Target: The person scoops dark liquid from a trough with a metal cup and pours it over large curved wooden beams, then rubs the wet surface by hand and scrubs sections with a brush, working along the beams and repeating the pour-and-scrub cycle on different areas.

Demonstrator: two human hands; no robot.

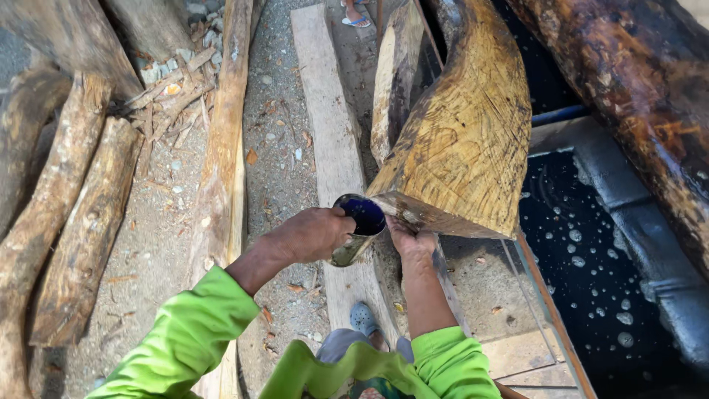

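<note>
My left hand point(310, 235) grips a small tin can point(360, 229) with a dark blue inside, tilted toward the cut end of a big curved timber point(465, 125). My right hand point(408, 240) presses against the lower edge of that timber's cut face, just right of the can. Both arms wear bright green sleeves. What the can holds cannot be made out beyond its dark blue colour.
A flat plank point(325, 125) runs along the gravel ground under the can. Rough logs point(66, 222) lie at left, a long pole point(221, 162) beside them. A dark trough of bubbly liquid point(598, 273) sits at right under another log point(642, 96). Someone's sandalled foot point(356, 16) shows at the top.
</note>
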